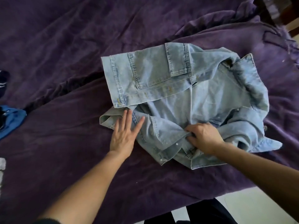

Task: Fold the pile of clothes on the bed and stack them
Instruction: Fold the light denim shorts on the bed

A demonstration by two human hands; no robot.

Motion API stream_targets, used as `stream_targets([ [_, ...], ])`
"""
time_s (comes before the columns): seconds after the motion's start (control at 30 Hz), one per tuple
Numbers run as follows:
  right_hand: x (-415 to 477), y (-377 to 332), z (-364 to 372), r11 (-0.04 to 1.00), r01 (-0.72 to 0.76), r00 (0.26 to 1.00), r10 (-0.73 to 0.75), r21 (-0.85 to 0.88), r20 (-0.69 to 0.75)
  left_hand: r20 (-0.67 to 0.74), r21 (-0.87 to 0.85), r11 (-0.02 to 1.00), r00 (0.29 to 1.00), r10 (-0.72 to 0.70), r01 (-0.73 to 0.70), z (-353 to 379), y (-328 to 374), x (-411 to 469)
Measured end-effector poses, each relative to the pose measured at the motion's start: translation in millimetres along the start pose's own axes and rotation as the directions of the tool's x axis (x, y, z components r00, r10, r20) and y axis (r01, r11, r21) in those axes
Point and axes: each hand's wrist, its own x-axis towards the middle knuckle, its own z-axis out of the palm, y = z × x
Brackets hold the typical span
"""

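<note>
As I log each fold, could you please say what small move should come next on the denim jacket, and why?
Probably the right hand should draw its gripped fabric taut: the denim jacket is bunched there, and the left hand pins it.

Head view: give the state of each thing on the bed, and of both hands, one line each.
Denim jacket: partly folded, far part flat, right side bunched.
Left hand: flat, straight fingers pressing the jacket's near edge.
Right hand: fingers curled, pinching a fold of the jacket.
Blue garment: crumpled, unfolded, at the view's left edge.
Purple bedspread: wrinkled.
</note>
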Motion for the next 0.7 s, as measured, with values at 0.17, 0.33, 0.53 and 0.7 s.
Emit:
stream_targets([
  [0.17, 3.3, 3.6, -75.1, 0.747, -0.185, 0.983, 0.150, 0.638, 0.109, 0.117, 0.075, 0.995, 0.992, 0.056, -0.065, -4.3, 14.8, 12.1],
  [0.33, 44.1, 6.5, -118.6, 0.564, -0.234, 0.964, 0.239, 0.792, 0.115, 0.182, -0.465, 0.885, 0.981, 0.073, 0.021, -23.1, 26.4, 15.8],
  [0.53, 26.2, 88.8, -91.9, 0.700, -0.557, 0.797, 0.602, 0.447, 0.051, 0.501, -0.765, 0.227, 0.778, -0.378, 0.603, -35.5, -47.2, 8.1],
  [0.7, -50.2, 93.2, -23.4, 0.762, -0.631, 0.764, 0.578, 0.145, 0.288, 0.478, -0.523, 0.313, 0.577, -0.662, 0.793, -26.4, -64.8, -25.0],
])
